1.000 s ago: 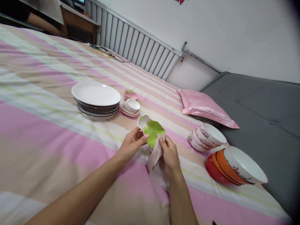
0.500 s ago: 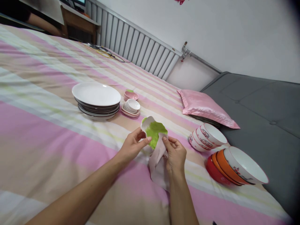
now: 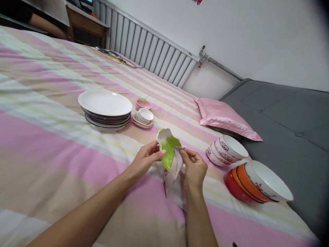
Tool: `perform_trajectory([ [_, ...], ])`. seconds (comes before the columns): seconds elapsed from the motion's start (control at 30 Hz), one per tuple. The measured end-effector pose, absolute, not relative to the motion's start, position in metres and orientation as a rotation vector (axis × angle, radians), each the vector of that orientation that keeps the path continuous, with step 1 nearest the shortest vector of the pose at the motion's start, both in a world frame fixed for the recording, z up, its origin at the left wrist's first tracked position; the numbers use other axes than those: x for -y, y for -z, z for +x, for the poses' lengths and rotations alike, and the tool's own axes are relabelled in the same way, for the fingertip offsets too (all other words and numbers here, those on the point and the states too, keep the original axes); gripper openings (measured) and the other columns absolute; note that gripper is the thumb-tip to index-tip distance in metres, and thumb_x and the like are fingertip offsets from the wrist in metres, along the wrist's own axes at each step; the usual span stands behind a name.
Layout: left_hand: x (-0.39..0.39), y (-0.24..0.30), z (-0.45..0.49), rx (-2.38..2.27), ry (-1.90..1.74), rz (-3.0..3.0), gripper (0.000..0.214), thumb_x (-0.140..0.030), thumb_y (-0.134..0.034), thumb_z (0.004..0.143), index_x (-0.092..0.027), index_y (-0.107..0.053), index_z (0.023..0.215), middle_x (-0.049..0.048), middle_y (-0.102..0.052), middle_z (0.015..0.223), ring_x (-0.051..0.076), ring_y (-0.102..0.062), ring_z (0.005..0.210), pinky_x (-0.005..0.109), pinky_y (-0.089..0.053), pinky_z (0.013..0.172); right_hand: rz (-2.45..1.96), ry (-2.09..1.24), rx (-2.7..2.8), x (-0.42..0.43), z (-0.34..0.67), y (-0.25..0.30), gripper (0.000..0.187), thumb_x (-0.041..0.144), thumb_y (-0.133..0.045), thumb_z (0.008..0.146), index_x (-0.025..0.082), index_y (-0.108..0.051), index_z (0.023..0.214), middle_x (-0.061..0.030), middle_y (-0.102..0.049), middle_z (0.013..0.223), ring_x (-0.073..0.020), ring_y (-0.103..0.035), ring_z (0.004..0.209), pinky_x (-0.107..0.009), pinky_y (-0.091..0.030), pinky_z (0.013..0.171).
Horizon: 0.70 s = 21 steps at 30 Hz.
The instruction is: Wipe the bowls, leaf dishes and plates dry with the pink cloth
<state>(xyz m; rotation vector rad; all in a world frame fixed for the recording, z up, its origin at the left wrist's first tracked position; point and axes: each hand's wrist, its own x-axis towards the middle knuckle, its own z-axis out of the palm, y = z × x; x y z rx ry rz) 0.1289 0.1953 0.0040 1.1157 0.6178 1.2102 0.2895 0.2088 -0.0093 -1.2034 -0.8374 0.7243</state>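
Above the bed, my left hand [image 3: 147, 158] grips the left edge of a small green and white dish [image 3: 168, 148] with a wavy, leaf-like rim, thumb on its inner face. Tilted up, the dish shows its green inside to me. My right hand [image 3: 194, 168] pinches a pale pink cloth [image 3: 175, 183] against the dish's right edge. The cloth hangs down below the dish between my wrists. Beyond my hands are small white bowls [image 3: 145, 116] stacked on pinkish dishes, and a pink dish [image 3: 144, 104] with a green tip.
A stack of plates [image 3: 105, 103] stands left on the striped bedspread [image 3: 64, 147]. At right are patterned white bowls [image 3: 232, 148] and larger nested orange, red and white bowls [image 3: 253, 180]. A pink pillow [image 3: 228, 117] leans by the grey headboard [image 3: 288, 113]. A person's arm [image 3: 47, 25] shows far left.
The dish has turned and tilted slightly in my left hand, so it looks narrower. My right hand has shifted a little right with the cloth at the rim.
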Motion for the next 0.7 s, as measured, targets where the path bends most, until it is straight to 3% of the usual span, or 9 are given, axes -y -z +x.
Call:
perform_trajectory([
  [0.43, -0.1955, -0.0041, 0.1265, -0.703, -1.140, 1.143, 0.034, -0.036, -0.058, 0.081, -0.016, -0.062, 0.108, 0.0052, -0.066, 0.092, 0.019, -0.058, 0.086, 0.029, -0.044, 0.077, -1.208, -0.619, 1.050, -0.2058, 0.2859, 0.0101, 0.026, 0.031, -0.079, 0.060, 0.013, -0.067, 0.075, -0.0070, -0.072, 0.073, -0.0188, -0.068, 0.068, -0.032, -0.055, 0.069],
  [0.7, -0.1979, -0.0008, 0.1283, -0.703, -1.069, 1.226, 0.024, -0.035, -0.058, 0.079, -0.014, -0.061, 0.089, 0.0010, -0.057, 0.078, 0.015, -0.052, 0.075, 0.026, -0.040, 0.069, -1.176, -0.619, 1.046, -0.2041, 0.2822, 0.0088, 0.025, 0.029, -0.080, 0.060, 0.013, -0.067, 0.074, -0.0069, -0.073, 0.075, -0.0188, -0.068, 0.070, -0.032, -0.056, 0.072],
])
